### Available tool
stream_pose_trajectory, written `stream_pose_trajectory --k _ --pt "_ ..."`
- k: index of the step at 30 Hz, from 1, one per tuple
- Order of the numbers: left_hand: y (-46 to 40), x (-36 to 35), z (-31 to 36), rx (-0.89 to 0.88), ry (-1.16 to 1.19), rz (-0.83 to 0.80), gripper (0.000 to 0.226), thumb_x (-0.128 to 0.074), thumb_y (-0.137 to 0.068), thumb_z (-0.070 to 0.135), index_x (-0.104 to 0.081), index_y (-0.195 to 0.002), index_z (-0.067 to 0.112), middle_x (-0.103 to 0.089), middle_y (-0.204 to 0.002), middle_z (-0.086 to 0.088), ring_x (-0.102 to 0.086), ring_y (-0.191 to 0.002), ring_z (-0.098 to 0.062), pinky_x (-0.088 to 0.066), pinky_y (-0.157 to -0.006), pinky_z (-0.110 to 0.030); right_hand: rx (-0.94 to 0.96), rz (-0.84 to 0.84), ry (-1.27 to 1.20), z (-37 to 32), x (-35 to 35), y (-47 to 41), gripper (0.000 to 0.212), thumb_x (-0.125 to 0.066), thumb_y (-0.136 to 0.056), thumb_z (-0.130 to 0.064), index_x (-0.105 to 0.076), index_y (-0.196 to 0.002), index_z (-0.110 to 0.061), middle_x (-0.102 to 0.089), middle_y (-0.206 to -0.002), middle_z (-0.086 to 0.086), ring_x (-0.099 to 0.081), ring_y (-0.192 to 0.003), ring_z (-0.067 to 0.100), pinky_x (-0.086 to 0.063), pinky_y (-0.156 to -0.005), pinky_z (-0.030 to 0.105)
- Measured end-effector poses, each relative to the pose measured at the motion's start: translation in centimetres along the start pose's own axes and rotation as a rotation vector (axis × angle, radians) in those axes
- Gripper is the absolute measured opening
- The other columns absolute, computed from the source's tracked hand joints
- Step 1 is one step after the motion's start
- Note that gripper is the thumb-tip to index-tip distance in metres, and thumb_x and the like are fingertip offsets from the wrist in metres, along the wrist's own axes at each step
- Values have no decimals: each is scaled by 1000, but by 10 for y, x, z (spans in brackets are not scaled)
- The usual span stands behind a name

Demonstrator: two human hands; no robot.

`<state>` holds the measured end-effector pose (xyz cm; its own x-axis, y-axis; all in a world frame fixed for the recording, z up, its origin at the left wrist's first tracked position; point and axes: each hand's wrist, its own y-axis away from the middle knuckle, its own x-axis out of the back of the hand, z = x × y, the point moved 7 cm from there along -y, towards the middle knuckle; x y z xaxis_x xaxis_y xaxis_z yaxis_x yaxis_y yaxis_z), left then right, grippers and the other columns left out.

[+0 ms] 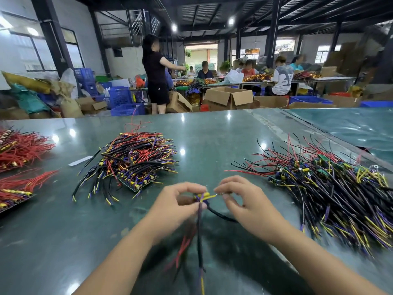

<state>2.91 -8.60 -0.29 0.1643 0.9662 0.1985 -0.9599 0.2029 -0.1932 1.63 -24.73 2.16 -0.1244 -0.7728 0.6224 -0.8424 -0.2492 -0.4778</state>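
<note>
"What did the left hand (176, 206) cover?"

"Most of the small part at the head of the wire bundle (203, 198); I couldn't tell what it was."

"And lower down?"

"The bundle's hanging ends were smeared by motion, and the red wire pile (19, 150) was cut off by the left edge."

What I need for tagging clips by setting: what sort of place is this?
Probably a small electronics assembly workshop. Heaps of wired circuit boards lie on the green worktable, the left hand and right hand pinch a wire bundle, and behind, seated workers line long tables among open cartons and blue crates.
</note>
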Motion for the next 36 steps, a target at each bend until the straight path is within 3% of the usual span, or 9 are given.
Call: stream_pose_trajectory --k 2,5,9,14,20,24,28,33,36 --pt "4 -16 2 -26 -7 -81 24 -73 -78 -1 -71 -97 14 -73 -96 -2 -67 -84 -13 -54 -77 -26 -113 -110 -92 7 -8 2 15 -61 -86 -11 -69 -91 -23 -68 -90 -6 -61 -83 3 -46 -76 21" --pt "4 -20 4 -34 106 -102 25 -59 -87 -5 -71 -104 8 -70 -107 1 -67 -97 -15 -53 -86 -29 -240 -141 -311 15 -11 2 16 -66 -85 -15 -66 -100 -22 -71 -94 2 -67 -86 16 -51 -84 34" --pt "5 -25 4 54 269 -143 38 -40 -92 -12 -67 -110 7 -71 -109 -7 -67 -99 -17 -53 -82 -27 -295 -148 -435 13 -15 3 24 -69 -83 -11 -63 -104 -21 -72 -95 5 -68 -88 19 -52 -85 29" --pt "2 -27 -6 141 427 -90 27 -56 -87 -7 -64 -108 8 -70 -96 -9 -68 -84 -18 -54 -69 -23 -386 -97 -584 15 -18 6 12 -69 -83 -7 -64 -93 -12 -71 -80 0 -64 -71 7 -47 -64 14" --pt "2 -26 -12 186 504 -111 13 -72 -66 13 -76 -79 10 -72 -86 -10 -69 -76 -14 -56 -72 -21 -503 -81 -798 18 -20 8 6 -68 -83 -6 -64 -87 -6 -65 -75 5 -60 -66 9 -50 -68 21" --pt "1 -28 -13 181 530 -120 16 -74 -66 16 -76 -81 10 -72 -87 -11 -69 -75 -15 -57 -74 -23 -529 -137 -933 17 -20 9 6 -71 -77 -4 -67 -79 -8 -66 -76 7 -61 -64 9 -50 -62 17" --pt "3 -28 -11 183 510 -170 19 -74 -69 17 -76 -87 9 -72 -92 -13 -69 -82 -17 -56 -80 -24 -482 -223 -996 12 -19 11 23 -75 -61 -21 -70 -79 -8 -68 -78 8 -63 -68 11 -51 -64 17" --pt "4 -27 -5 121 505 -202 19 -75 -75 18 -76 -93 11 -73 -94 -10 -70 -85 -16 -53 -86 -27 -382 -268 -1025 7 -17 7 20 -76 -63 -23 -74 -78 -10 -67 -81 11 -58 -73 16 -52 -74 22" --pt "5 -29 -4 112 517 -236 21 -72 -77 16 -75 -96 9 -74 -95 -9 -70 -86 -15 -54 -80 -23 -377 -285 -1052 8 -17 8 18 -73 -68 -18 -73 -81 -6 -67 -81 12 -58 -71 15 -52 -73 21"
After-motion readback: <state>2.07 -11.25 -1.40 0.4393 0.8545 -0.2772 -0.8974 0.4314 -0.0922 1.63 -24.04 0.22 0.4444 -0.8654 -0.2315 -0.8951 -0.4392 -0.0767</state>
